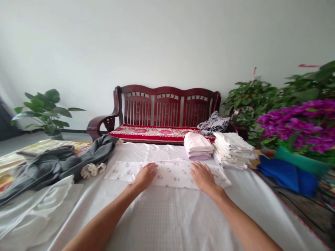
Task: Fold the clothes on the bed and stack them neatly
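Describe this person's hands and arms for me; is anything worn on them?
The left hand and right hand are human and ungloved. The left forearm and right forearm taper towards them, sleeveless as far as shown. No watch, bracelet, cable or marking is visible.

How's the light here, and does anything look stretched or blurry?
Head view: soft, fairly even light on the wall; faint sheen on the wooden sofa; purple flowers toward the right edge stretched and blurred; left hand and right hand, on printed cloth, fairly clear.
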Available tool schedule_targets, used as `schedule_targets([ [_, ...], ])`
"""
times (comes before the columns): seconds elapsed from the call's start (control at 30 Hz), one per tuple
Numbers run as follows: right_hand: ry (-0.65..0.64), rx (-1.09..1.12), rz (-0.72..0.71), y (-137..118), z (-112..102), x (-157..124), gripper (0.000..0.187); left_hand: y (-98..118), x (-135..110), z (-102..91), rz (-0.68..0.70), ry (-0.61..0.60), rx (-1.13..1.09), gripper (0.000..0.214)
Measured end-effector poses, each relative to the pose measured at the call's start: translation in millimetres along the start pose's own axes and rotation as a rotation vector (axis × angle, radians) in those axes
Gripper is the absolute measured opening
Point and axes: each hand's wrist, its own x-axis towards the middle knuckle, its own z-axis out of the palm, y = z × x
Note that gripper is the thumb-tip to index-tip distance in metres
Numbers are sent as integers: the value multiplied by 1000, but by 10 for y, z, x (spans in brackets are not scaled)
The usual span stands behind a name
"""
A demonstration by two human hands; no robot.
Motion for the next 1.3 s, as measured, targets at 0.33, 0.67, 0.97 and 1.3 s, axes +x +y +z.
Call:
schedule_targets([
  [0.33, -172, 40, -174, -481, 240, 463, 52, -269, -140, 27, 28, -41, 238, 52],
  [0.67, -41, 20, -30, -369, 40, 806, 37, -213, -217, -12, 144, -10, 166, 49],
  [0.97, -157, -58, -111, -321, -33, 1036, 20, 94, -266, -35, 433, -101, 13, 53],
  [1.3, -189, -137, -218, -347, -42, 1061, 27, 152, -282, -5, 543, -225, -17, 51],
])
